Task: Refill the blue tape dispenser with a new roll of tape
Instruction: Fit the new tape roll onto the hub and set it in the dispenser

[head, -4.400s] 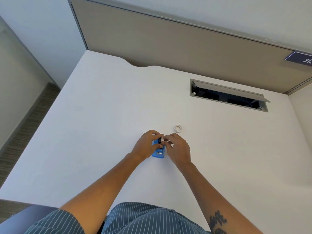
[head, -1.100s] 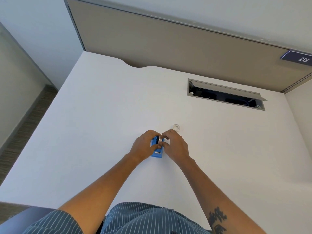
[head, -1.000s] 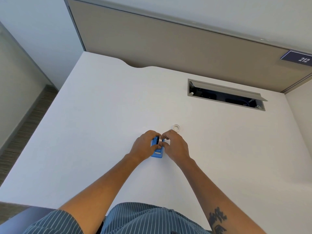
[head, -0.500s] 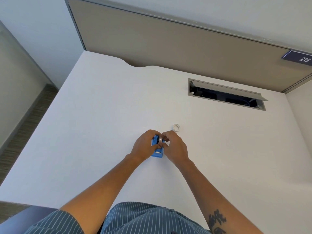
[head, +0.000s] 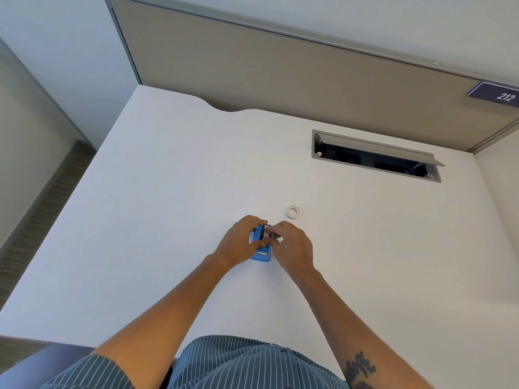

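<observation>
- Here I see the blue tape dispenser point(head: 261, 252) on the white desk point(head: 168, 206), and I take it as my landmark for all places.
- The left hand point(head: 238, 242) is wrapped around the left side of the dispenser; its fingers curl over the far end and its thumb lies across the top, so it grips the body firmly.
- The right hand point(head: 292, 248) is at the right side of the dispenser, touching it. Its fingertips point(head: 273, 234) are pressed together over the top opening, pinching something small and pale there. I think it is the tape roll, but it is too much hidden for me to be sure.
- Between the two hands I see a dark slot in the top of the dispenser, and at the near end a small grey piece that looks like the cutter.
- A small white ring point(head: 293, 212), maybe an empty core, lies flat on the desk just beyond the dispenser and a little to the right, apart from both hands.
- Further beyond the dispenser to the right, an open cable hatch point(head: 376, 158) is set into the desk, its lid tilted up.
- Behind the dispenser, at the far edge of the desk, stands a beige partition panel point(head: 280, 71) with a dark sign point(head: 497, 94) reading 212.
- Nearest to me, below the dispenser, a striped blue shirt point(head: 247, 363) is visible.
</observation>
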The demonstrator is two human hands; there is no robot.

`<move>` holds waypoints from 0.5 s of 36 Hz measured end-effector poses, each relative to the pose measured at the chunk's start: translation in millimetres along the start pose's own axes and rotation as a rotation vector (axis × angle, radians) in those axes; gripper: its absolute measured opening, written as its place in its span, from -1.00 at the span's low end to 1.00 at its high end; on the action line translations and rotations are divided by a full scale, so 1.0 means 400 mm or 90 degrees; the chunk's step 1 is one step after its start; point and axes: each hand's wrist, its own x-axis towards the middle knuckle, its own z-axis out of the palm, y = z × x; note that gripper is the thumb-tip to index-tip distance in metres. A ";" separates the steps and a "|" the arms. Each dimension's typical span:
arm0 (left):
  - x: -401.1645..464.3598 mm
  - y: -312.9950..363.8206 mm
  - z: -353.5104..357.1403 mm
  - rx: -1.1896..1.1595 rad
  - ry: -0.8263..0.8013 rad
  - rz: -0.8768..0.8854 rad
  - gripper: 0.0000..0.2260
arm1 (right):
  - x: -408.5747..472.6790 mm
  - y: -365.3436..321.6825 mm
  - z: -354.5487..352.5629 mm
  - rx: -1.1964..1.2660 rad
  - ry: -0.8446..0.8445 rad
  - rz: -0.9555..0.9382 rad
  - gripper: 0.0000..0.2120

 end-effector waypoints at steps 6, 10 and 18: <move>-0.003 -0.002 -0.007 -0.024 -0.001 0.031 -0.67 | -0.004 0.000 -0.001 -0.004 0.015 -0.002 -0.81; -0.002 0.001 -0.007 -0.028 0.000 0.018 -0.68 | -0.001 -0.001 0.003 0.003 0.022 0.005 -0.83; -0.002 -0.003 -0.005 -0.031 -0.004 -0.001 -0.65 | 0.005 -0.008 0.004 0.066 0.011 0.075 -0.88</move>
